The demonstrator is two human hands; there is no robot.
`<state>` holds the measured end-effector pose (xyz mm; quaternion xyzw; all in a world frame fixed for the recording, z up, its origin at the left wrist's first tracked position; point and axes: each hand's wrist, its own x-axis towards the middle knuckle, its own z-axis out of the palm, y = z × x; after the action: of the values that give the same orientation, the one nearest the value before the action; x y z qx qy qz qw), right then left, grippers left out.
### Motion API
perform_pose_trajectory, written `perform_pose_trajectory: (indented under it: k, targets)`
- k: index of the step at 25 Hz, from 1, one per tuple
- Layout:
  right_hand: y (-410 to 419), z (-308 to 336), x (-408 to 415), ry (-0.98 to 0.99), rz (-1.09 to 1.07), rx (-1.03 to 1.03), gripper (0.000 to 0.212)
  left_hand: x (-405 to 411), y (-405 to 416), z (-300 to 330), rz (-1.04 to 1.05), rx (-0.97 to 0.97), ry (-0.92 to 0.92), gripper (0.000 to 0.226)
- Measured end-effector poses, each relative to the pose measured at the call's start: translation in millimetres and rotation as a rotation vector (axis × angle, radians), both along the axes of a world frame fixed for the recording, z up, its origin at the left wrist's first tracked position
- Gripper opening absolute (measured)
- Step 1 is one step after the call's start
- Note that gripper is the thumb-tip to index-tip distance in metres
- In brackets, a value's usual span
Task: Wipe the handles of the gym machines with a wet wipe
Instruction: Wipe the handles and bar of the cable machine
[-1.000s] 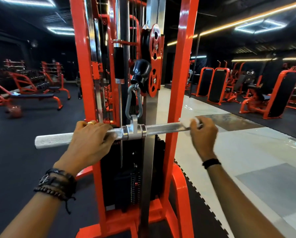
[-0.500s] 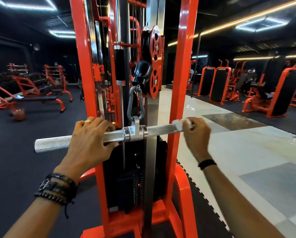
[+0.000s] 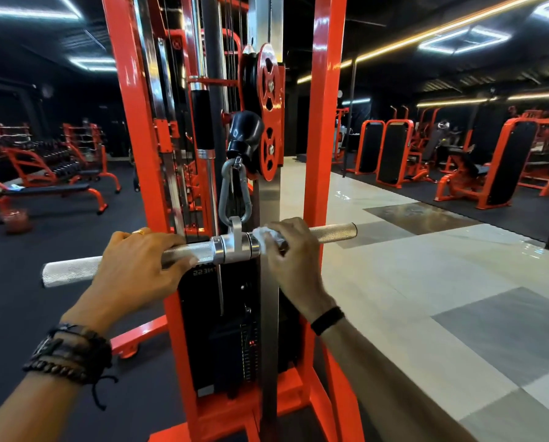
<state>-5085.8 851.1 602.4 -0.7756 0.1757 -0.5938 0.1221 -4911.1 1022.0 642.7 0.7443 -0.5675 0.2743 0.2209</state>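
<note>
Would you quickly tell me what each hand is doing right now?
Left hand: closed around the bar, gripping it.
Right hand: closed around the bar, pressing the wipe against it beside the swivel.

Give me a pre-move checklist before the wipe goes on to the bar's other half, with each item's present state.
1. Wet wipe held against the bar by the right hand: ok.
2. Left hand grips the bar to steady it: ok.
3. Bar hangs from the carabiner: ok.
4. Left half free for wiping: not ok, the left hand covers part of it.
5. Wipe still wet enough: cannot tell.
</note>
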Motion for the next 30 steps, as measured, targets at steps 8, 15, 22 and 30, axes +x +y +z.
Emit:
perform_pose_trajectory:
  k: [8,15,22,30]
  targets:
    - [-98,5,-65,-0.077,-0.372,0.28,0.021,0,-8,-11,-0.037,-0.157,0.035,0.031]
    - [-11,-9,0,0.059,0.002,-0.034,0.027,-4,-11,-9,0.024,-0.116,0.07,0.043]
    - [-101,10,-64,-0.064,-0.396,0.266,0.022,1,-5,-8,0.044,0.066,0.04,0.043]
    - [-9,-8,-2,0.078,0.034,-0.017,0.025,7,-10,-10,0.001,-0.066,0.031,0.034]
